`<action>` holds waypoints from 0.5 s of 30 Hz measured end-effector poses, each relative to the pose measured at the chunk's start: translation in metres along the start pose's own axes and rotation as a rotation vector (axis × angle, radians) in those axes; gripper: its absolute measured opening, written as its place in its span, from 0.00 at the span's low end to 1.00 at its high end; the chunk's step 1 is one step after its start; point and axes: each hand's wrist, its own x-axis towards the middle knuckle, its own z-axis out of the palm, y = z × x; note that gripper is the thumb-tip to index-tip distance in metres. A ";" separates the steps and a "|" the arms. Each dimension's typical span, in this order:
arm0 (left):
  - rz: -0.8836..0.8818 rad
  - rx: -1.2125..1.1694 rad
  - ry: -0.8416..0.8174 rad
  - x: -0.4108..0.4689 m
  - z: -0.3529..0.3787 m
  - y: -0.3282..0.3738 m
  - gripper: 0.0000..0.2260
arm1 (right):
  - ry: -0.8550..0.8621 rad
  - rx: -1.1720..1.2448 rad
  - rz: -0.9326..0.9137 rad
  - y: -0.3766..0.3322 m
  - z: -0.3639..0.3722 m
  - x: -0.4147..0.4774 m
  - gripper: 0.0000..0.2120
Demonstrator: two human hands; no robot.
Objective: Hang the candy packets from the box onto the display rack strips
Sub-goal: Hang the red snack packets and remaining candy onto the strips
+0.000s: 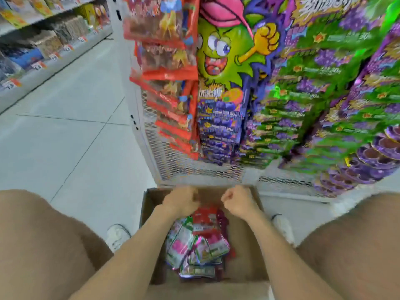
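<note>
Open brown cardboard box (246, 252) on floor. Glossy green-pink foil candy packets (194, 245) heaped mid-box, on near side of both hands. Left hand (179, 200) over red packet (205, 215), nearest; right hand (238, 201) beside. Each grip curled, contents unclear. White mesh display rack (184, 161) beyond, strips overhead.

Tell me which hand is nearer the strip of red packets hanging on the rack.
Left. The left hand is over the box, almost directly below the red packets; the right hand is over the box too, further right.
</note>
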 end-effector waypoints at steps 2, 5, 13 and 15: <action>-0.084 0.021 -0.203 0.014 0.043 -0.019 0.14 | -0.018 -0.062 0.105 0.031 0.026 0.002 0.11; -0.178 -0.004 -0.335 0.020 0.104 -0.038 0.13 | -0.085 -0.091 0.286 0.074 0.070 0.002 0.10; -0.222 -0.140 -0.371 0.028 0.164 -0.062 0.31 | -0.160 0.139 0.501 0.101 0.141 -0.002 0.01; -0.233 -0.162 -0.356 0.031 0.161 -0.066 0.29 | -0.199 0.214 0.520 0.097 0.135 0.001 0.02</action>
